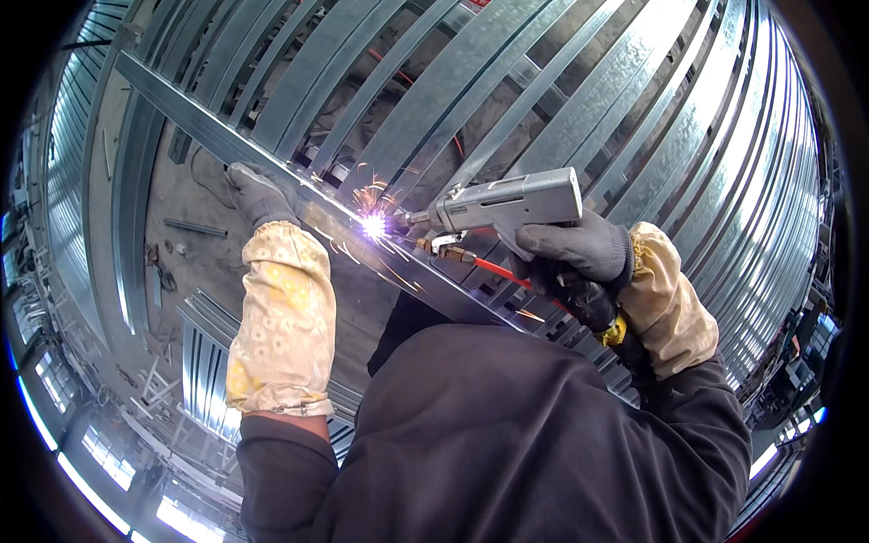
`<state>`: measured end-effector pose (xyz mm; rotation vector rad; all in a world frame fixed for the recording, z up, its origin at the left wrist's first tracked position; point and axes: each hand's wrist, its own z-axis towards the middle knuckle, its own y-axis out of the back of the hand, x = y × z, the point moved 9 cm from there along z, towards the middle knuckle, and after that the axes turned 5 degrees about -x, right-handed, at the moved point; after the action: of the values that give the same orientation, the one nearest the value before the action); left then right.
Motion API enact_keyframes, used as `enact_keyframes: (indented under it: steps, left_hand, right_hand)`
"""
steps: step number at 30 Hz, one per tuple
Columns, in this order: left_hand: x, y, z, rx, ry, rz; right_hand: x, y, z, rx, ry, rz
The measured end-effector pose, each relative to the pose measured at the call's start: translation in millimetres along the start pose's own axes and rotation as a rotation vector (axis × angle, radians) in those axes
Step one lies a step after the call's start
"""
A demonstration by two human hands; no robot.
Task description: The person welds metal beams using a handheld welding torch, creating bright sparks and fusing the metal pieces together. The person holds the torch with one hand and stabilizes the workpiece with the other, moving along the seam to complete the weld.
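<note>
Slats [625,100] of grey metal are filling the upper right, running away from a long rail [312,204] that is slanting from the upper left toward the person's body. A silver welding gun [511,201] is sitting above and left of the gloved right hand [584,249], whose fingers are wrapping its handle; the gun's nozzle is pointing left, over the rail. The gloved left hand [260,196] is lying along the rail's near side, left of the nozzle; I cannot tell whether its fingers are pinching the rail. A red hose [501,269] is sloping beneath the gun, and a white-violet flash [373,226] is glowing at the nozzle tip.
</note>
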<state>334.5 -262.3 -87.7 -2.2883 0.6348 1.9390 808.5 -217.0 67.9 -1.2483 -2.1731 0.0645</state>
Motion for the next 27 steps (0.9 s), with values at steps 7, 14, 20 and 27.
enact_keyframes:
  steps: [7, 14, 20, 27]
  left_hand:
    - [-17.9, -6.1, -21.7, -0.063, 0.05, 0.047]
    - [2.8, -7.0, -3.9, -0.011, 0.022, -0.066]
    - [1.0, -16.4, -9.0, -0.017, 0.071, -0.041]
    - [34.7, -11.9, -35.8, -0.023, 0.069, -0.182]
  right_hand:
    - [-1.3, -1.3, -3.7, 0.026, -0.022, -0.007]
    - [3.3, -4.9, -12.8, 0.031, 0.053, 0.018]
    - [-3.2, -2.5, -28.6, -0.008, 0.054, 0.015]
    - [-16.6, 8.8, -25.8, 0.027, 0.153, 0.043]
